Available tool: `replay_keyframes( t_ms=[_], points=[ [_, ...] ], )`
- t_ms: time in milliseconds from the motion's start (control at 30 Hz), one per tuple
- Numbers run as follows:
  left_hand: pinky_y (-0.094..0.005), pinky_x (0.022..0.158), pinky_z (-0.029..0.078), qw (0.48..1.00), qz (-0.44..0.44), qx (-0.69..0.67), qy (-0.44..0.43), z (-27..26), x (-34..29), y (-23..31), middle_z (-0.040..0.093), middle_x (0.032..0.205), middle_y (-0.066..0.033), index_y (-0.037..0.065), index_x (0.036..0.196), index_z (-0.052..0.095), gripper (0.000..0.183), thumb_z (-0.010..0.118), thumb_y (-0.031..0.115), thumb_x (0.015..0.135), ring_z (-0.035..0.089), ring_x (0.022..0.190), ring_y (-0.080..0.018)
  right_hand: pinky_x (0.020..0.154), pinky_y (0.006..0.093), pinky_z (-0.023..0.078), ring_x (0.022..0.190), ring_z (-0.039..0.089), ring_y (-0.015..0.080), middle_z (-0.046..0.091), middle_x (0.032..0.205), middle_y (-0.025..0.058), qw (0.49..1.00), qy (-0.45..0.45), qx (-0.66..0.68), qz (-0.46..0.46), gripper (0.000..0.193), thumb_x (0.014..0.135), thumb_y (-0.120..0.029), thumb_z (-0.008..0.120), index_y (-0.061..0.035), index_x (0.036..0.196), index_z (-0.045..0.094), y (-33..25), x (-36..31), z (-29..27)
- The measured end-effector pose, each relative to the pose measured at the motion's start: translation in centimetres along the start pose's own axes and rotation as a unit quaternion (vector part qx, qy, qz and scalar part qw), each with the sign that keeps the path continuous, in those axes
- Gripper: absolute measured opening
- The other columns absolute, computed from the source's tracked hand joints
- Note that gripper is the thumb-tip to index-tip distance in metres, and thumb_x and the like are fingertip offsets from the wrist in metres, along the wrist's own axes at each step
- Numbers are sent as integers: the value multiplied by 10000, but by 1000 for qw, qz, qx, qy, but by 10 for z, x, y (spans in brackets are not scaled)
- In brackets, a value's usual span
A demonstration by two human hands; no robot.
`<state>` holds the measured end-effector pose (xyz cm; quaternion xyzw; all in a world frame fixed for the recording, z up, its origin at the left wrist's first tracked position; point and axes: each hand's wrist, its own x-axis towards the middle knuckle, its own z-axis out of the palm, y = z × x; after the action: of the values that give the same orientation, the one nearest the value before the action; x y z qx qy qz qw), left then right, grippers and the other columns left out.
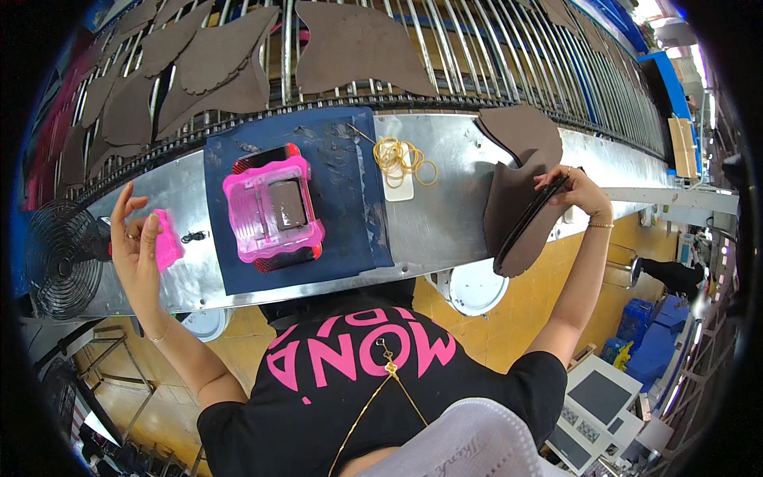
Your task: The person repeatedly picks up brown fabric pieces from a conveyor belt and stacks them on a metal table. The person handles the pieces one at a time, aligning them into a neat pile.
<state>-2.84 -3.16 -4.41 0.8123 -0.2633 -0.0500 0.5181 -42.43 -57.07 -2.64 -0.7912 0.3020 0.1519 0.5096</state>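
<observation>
My right hand (579, 193) is closed round the upper edge of a few brown shoe-upper-shaped flat pieces (534, 226), tilted up over the right part of the metal table. Another brown piece (520, 131) lies just behind them. My left hand (137, 250) is raised over the table's left part, fingers apart and nothing in them, beside a flat pink piece (167, 240). Between the hands, a pink plastic jig (253, 208) with black and red ends rests on a dark blue mat (342, 199). A small brown piece (288, 205) shows in its window.
Yellow rubber bands (397, 159) lie on a white flat object (400, 189) right of the mat. Behind the table runs a rack of metal rods (469, 48) carrying several brown pieces (354, 52). A black fan (62, 258) stands at far left. White buckets (477, 288) sit below the front edge.
</observation>
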Motion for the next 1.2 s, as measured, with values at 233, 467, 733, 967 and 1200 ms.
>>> replay_keyframes(
  t_ms=[233,467,733,967,1200],
  points=[
    [-208,743,427,1000,-7,-5,-20,7,2,-3,528,1155,-61,98,1355,460,463,610,133,918,512,777,-65,1045,317,342,1221,482,197,591,1238,57,987,-40,-155,18,561,638,-95,799,-71,1155,582,-20,40,22],
    [-214,755,437,999,-34,3,-21,0,-4,-8,544,1139,-58,93,1347,469,449,606,138,922,528,818,-70,996,349,394,1180,524,302,581,1235,192,941,-85,-303,125,774,618,-347,825,-52,1273,538,-7,90,24],
    [-219,755,443,999,-43,1,-31,1,-6,-14,549,1130,-58,88,1341,475,439,602,119,922,532,819,-72,931,351,421,1051,561,291,608,1143,154,923,42,-362,-121,604,605,-268,846,13,1087,615,-4,48,30],
    [-218,741,437,998,-34,9,-42,3,2,-17,569,1093,-51,82,1315,505,412,604,130,918,530,791,-73,859,302,445,915,587,210,647,938,101,925,254,-280,-41,533,590,-42,827,35,1067,602,-31,-75,44],
    [-226,743,439,997,14,-6,-82,21,16,-11,581,1065,-46,67,1278,539,370,600,141,920,529,781,-82,747,293,514,838,628,183,660,990,113,701,665,122,-225,353,806,-137,749,31,1081,604,-52,-83,53]
  ],
)
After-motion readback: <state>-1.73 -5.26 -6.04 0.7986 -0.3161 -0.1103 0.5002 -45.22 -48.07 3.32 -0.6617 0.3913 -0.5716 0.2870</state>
